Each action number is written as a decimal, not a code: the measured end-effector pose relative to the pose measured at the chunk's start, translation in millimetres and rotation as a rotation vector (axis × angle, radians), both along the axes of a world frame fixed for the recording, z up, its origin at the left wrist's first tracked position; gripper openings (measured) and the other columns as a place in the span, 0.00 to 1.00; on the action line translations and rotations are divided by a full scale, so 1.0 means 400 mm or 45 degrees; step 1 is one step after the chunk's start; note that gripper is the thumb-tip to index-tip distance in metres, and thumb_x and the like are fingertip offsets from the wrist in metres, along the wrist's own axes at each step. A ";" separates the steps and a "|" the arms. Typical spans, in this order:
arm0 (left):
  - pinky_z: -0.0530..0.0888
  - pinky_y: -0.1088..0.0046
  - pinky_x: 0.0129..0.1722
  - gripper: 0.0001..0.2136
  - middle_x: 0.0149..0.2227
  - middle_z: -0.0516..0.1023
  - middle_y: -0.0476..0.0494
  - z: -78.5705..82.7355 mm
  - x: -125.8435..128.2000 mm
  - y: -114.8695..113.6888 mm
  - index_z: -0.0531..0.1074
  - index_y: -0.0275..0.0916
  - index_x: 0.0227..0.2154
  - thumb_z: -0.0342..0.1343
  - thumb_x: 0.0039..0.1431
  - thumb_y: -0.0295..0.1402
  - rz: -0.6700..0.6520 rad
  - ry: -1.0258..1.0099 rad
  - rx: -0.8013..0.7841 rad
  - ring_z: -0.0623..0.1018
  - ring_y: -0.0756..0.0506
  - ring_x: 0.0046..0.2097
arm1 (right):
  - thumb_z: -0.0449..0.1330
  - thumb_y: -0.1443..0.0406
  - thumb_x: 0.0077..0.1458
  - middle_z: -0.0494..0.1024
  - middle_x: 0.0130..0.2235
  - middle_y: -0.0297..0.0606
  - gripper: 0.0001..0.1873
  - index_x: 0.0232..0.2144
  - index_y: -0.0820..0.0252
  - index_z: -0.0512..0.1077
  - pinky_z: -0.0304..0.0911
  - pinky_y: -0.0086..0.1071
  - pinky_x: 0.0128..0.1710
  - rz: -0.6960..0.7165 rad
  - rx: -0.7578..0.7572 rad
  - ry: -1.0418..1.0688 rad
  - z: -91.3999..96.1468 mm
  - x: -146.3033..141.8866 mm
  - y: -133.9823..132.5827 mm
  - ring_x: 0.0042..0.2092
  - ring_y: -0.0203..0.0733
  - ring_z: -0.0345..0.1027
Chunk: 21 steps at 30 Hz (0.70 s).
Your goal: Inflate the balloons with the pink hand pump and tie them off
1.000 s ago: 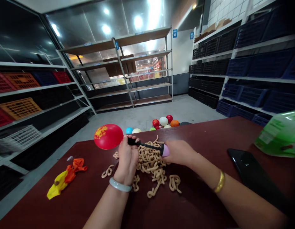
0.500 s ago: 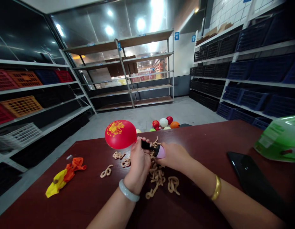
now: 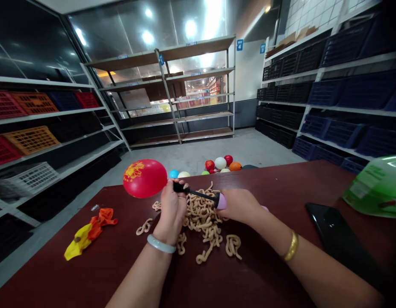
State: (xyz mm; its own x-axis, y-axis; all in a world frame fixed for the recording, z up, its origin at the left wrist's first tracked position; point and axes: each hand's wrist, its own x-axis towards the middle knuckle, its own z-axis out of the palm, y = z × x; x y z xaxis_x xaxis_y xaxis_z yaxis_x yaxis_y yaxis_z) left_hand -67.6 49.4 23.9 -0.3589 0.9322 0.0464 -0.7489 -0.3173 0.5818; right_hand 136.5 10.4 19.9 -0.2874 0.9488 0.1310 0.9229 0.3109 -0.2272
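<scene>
A red balloon (image 3: 144,178) with yellow print is partly inflated and sits on the black nozzle of a hand pump (image 3: 198,195). My left hand (image 3: 172,210) is closed round the balloon's neck and the nozzle end. My right hand (image 3: 239,206) is wrapped round the pump's lilac body, with the thin black rod drawn out between the two hands. Both hands hover over a heap of tan clips (image 3: 202,220) on the dark red table (image 3: 275,188).
Flat orange and yellow balloons (image 3: 89,231) lie at the table's left. A black phone (image 3: 337,233) and a green plastic bag (image 3: 376,188) are at the right. Several inflated balloons (image 3: 220,164) rest on the floor beyond the table. Shelves with crates line both sides.
Half a second ago the pump was pushed in, hands close together. Now the rod is drawn out again and the balloon has moved left and down a little.
</scene>
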 end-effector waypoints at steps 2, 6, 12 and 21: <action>0.68 0.74 0.29 0.08 0.28 0.69 0.50 -0.018 0.052 -0.023 0.66 0.37 0.29 0.61 0.56 0.28 -0.064 0.004 0.009 0.72 0.51 0.29 | 0.61 0.49 0.47 0.81 0.36 0.40 0.22 0.41 0.54 0.72 0.59 0.35 0.32 0.016 0.000 0.023 -0.001 -0.009 -0.007 0.37 0.52 0.76; 0.70 0.73 0.32 0.09 0.28 0.70 0.51 -0.040 0.138 -0.072 0.67 0.37 0.29 0.64 0.54 0.31 -0.139 -0.001 -0.045 0.72 0.51 0.30 | 0.59 0.49 0.49 0.81 0.36 0.42 0.22 0.42 0.56 0.71 0.60 0.35 0.33 -0.014 -0.019 0.017 0.000 -0.029 -0.020 0.37 0.51 0.76; 0.71 0.73 0.34 0.08 0.29 0.71 0.50 -0.023 0.146 -0.082 0.68 0.37 0.30 0.63 0.54 0.29 -0.135 0.016 -0.016 0.74 0.51 0.31 | 0.56 0.46 0.54 0.80 0.37 0.42 0.24 0.43 0.57 0.70 0.60 0.36 0.34 -0.047 -0.034 -0.014 0.014 -0.037 -0.024 0.37 0.52 0.76; 0.67 0.71 0.29 0.10 0.25 0.68 0.47 0.023 -0.041 0.001 0.64 0.37 0.26 0.48 0.65 0.23 0.031 -0.096 -0.002 0.70 0.50 0.29 | 0.57 0.44 0.53 0.79 0.40 0.43 0.24 0.42 0.55 0.70 0.59 0.36 0.35 -0.071 -0.097 -0.223 0.020 -0.006 0.008 0.41 0.53 0.75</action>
